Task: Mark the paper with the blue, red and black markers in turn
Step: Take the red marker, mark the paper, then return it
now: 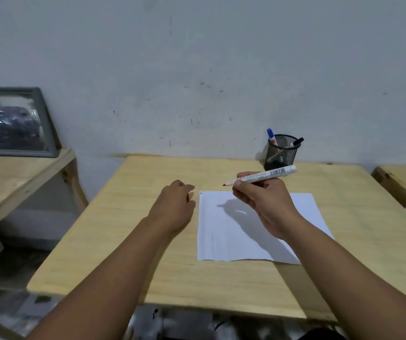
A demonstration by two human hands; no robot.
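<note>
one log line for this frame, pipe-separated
right hand: holds uncapped red marker above paper | left hand: closed, contents unclear | cup: blue marker, black marker | paper: tiny marks at far-left corner

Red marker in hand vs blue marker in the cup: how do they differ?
The red marker is uncapped, tip bare; the blue marker is capped. The red marker lies near level in the right hand above the paper; the blue marker stands tilted in the mesh cup. Both have white barrels.
</note>
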